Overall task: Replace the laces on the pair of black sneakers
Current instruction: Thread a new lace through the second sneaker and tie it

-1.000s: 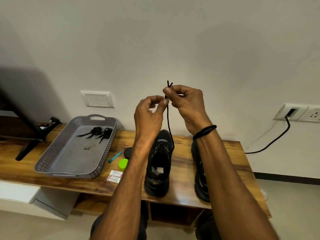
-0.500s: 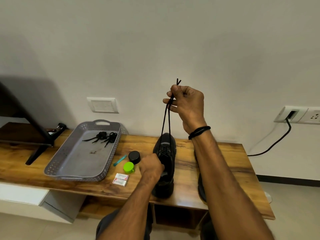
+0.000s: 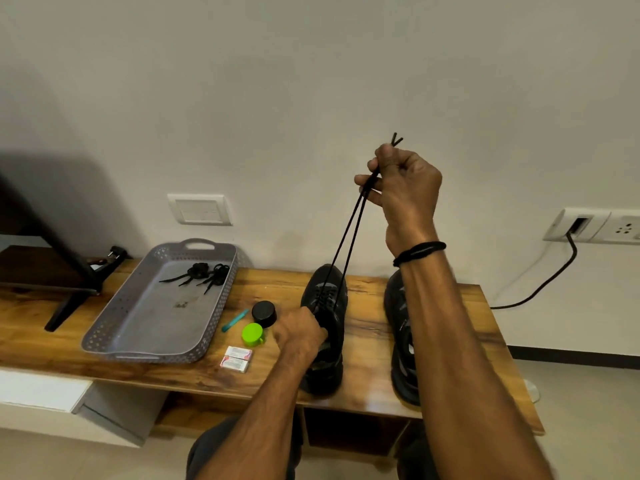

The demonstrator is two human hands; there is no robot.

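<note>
Wooden bench [image 3: 367, 327] against white wall [image 3: 311, 81]; right fingers [image 3: 377, 199] pinching lace [image 3: 357, 220], left fingers [image 3: 313, 322] gripping sneaker [image 3: 337, 317]

Two black sneakers [image 3: 325, 327] [image 3: 401, 337] upright on bench, left one's lace [image 3: 349, 247] pulled taut upward

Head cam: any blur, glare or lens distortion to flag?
Head view: soft even light, no glare; broad shadow on the wall at left; lace and right hand sharp; wide-angle bend tilts the socket plate at the right edge.
</note>
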